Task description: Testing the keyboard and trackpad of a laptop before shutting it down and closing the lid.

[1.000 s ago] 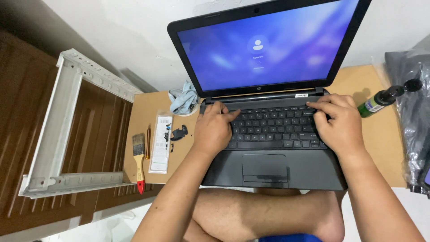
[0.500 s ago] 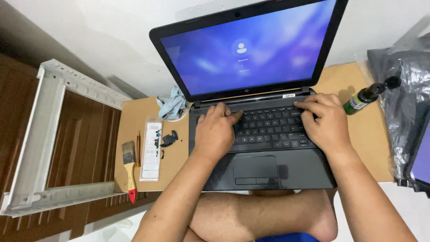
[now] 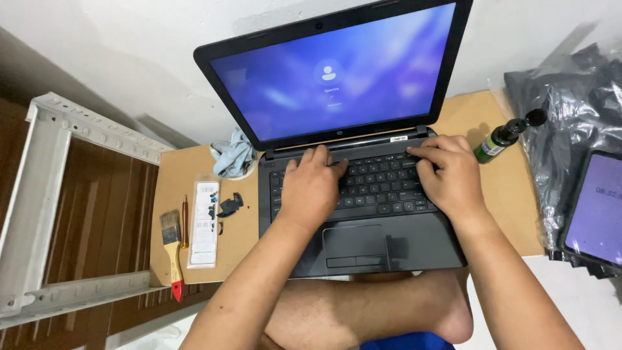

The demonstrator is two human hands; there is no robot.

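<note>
I see the black laptop (image 3: 353,188) open on the cardboard sheet (image 3: 188,194), its blue sign-in screen up, so booting looks done and signing in remains. My left hand (image 3: 311,191) and right hand (image 3: 450,178) rest on the keys with fingers loosely spread, grasping nothing.

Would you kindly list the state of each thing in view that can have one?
laptop: lid open, screen lit
left hand: resting on the keyboard
right hand: resting on the keyboard
green bottle: lying down, capped
tablet: screen lit
paintbrush: lying flat, untouched
</note>
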